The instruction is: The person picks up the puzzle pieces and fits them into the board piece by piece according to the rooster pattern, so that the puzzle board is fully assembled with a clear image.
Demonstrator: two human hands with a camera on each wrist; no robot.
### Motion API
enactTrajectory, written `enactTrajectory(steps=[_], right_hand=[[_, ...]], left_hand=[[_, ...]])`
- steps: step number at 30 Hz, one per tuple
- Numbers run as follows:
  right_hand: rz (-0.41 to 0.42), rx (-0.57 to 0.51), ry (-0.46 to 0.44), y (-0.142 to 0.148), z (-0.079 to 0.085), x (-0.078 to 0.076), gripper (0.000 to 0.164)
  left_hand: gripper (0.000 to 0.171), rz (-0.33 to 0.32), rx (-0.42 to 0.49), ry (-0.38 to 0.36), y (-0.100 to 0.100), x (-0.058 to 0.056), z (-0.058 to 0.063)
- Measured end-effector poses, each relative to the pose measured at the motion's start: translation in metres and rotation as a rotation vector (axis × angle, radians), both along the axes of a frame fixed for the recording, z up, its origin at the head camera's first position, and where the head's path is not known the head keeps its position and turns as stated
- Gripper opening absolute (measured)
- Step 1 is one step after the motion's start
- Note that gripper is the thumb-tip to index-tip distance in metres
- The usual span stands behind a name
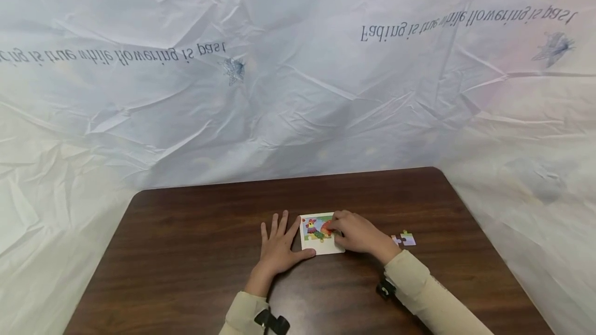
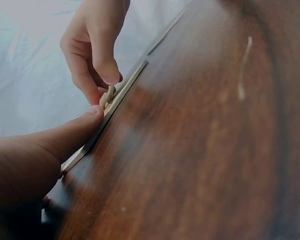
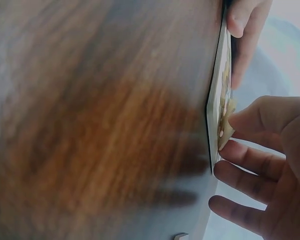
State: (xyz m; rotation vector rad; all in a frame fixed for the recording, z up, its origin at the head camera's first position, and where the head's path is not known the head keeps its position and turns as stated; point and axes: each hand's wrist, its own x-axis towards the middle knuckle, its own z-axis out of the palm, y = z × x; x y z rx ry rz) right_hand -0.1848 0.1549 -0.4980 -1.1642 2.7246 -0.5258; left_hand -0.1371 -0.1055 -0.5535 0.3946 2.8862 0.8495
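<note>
A white-bordered jigsaw puzzle board [image 1: 323,247] with a partly filled rooster picture lies on the dark wooden table. My left hand [image 1: 278,253] is spread flat at the board's left side, its thumb [image 2: 87,122] resting at the near left edge. Over the right part of the board, my right hand [image 1: 357,232] pinches a puzzle piece [image 3: 227,134] between thumb and index finger. That piece stands tilted against the board's surface in the right wrist view. From above, the fingers hide most of it; the other fingers reach the board's edge.
Loose puzzle pieces [image 1: 407,239] lie on the table to the right, partly behind the right wrist. Around the brown table [image 1: 195,262] hangs a pale, creased sheet [image 1: 279,92] with printed writing. Dark camera straps [image 1: 272,320] circle both wrists.
</note>
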Motion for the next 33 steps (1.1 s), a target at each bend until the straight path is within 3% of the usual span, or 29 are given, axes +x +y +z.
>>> enactTrajectory(steps=[13, 23, 33], right_hand=[[-0.030, -0.030, 0.028, -0.001, -0.002, 0.002, 0.023], [-0.040, -0.064, -0.003, -0.001, -0.001, 0.005, 0.018], [-0.171, -0.141, -0.016, 0.031, 0.004, 0.008, 0.025]], left_hand=[[0.103, -0.007, -0.010, 0.009, 0.001, -0.001, 0.001], [0.104, -0.006, -0.015, -0.001, 0.000, 0.000, 0.000], [0.104, -0.004, -0.006, 0.000, 0.000, -0.002, -0.002]])
